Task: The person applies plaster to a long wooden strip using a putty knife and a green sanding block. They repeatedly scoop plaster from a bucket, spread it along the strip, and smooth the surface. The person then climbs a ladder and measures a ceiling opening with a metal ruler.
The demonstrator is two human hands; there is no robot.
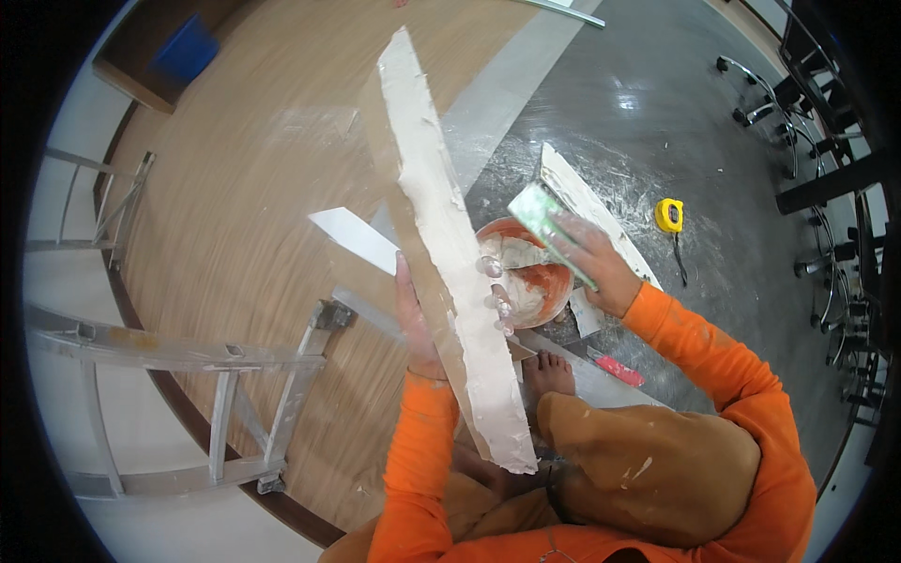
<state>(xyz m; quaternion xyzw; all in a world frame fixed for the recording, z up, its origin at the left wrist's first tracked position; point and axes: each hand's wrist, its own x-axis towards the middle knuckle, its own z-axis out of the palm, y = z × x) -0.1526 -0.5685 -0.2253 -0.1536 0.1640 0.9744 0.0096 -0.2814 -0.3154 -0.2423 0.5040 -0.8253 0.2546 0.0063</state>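
Note:
A long narrow board [439, 225] slants across the middle, its upper face thickly coated in wet white plaster or joint compound. My left hand [422, 333] grips it from below; the thumb lies by its left edge and compound-smeared fingertips curl round the right edge. In my right hand [593, 255] is a flat, pale green spreader [544, 220], smeared white, held apart from the board. Beneath the spreader stands an orange-red bucket [569, 305] partly filled with white compound, its left side hidden by the board.
Another compound-coated strip [596, 211] lies right of the bucket. Nearby are a yellow tape measure [669, 216] and a red-handled tool [619, 371]. A white angled piece [358, 239] projects left of the board. An aluminium ladder [225, 357] stands left, a blue bin [186, 49] far left, wheeled chairs [751, 108] right.

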